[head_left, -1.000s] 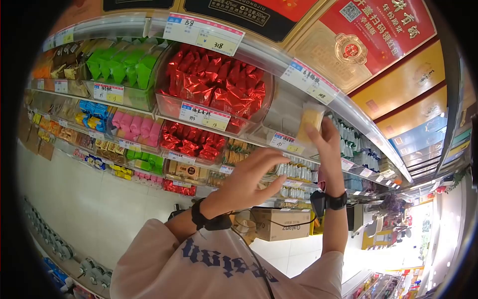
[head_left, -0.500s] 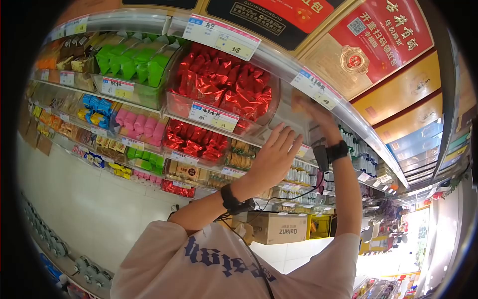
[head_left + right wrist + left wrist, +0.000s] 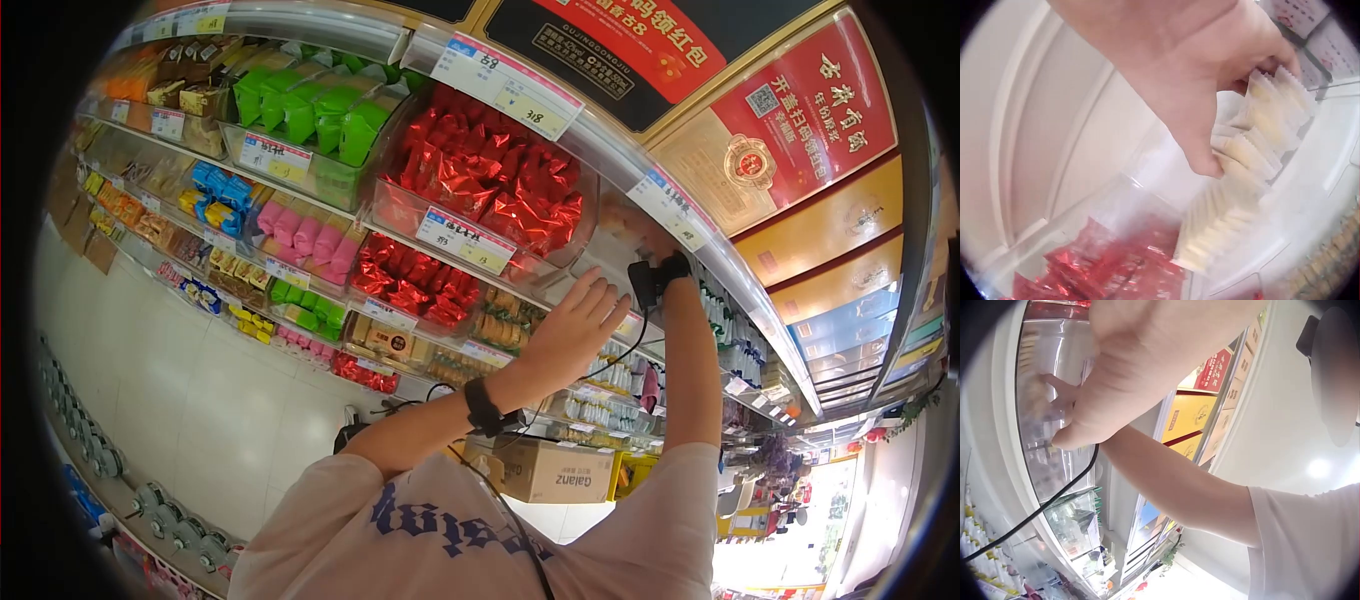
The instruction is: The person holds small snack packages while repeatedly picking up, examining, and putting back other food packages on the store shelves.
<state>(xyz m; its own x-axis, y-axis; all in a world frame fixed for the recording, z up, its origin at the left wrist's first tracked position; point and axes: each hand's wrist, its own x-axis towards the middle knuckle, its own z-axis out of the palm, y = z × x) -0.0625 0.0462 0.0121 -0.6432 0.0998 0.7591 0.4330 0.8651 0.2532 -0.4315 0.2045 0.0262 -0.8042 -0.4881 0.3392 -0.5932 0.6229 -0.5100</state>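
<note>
My right hand (image 3: 1188,69) reaches into a clear plastic bin below the upper shelf edge, and in the head view it is blurred behind the plastic. Its thumb and curled fingers grip pale-yellow biscuits in clear wrappers (image 3: 1266,119). More of these wrapped biscuits (image 3: 1213,234) stand in a row along the bin beside the grip. My left hand (image 3: 568,335) lies at the front edge of the same bin, with fingers extended and nothing held. In the left wrist view the left palm (image 3: 1125,381) partly covers the right hand.
Red foil packets (image 3: 490,175) fill the bin to the left, and green packets (image 3: 315,105) the one beyond. Below are lower shelves of snacks. Price tags (image 3: 465,240) hang on the shelf fronts. Boxes (image 3: 830,230) stand above. A carton (image 3: 555,470) sits on the floor.
The right hand, holding a wrapped biscuit packet above the bin a second ago, has gone down into it. The left hand has straightened its fingers and moved to the bin's front. The view has shifted.
</note>
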